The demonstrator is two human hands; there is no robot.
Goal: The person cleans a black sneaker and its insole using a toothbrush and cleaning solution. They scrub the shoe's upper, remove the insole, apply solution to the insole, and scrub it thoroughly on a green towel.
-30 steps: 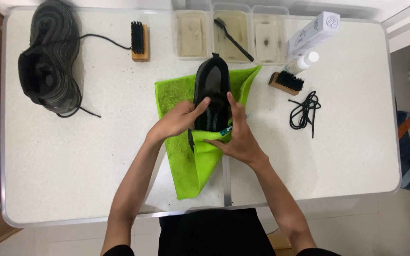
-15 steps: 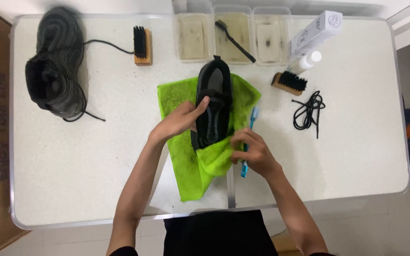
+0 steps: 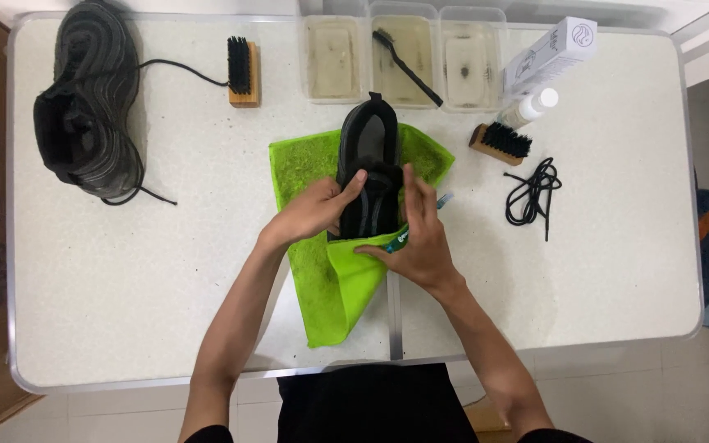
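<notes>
A black sneaker (image 3: 368,156) lies on a bright green cloth (image 3: 330,279) in the middle of the white table (image 3: 166,287). My left hand (image 3: 315,209) grips the shoe's near end from the left. My right hand (image 3: 418,238) presses against the shoe's right side and holds a small blue-green toothbrush (image 3: 420,221), mostly hidden under the palm. The cloth's near part hangs toward the table's front edge.
A second black sneaker (image 3: 88,107) lies at the far left with a trailing lace. Two wooden brushes (image 3: 242,71) (image 3: 500,141), three clear tubs (image 3: 404,53), a white box (image 3: 547,53), a white bottle (image 3: 531,107) and a loose black lace (image 3: 531,190) sit along the back and right.
My right hand reached right to the toothbrush beside the cloth, then came back against the shoe with it. My left hand stayed on the shoe.
</notes>
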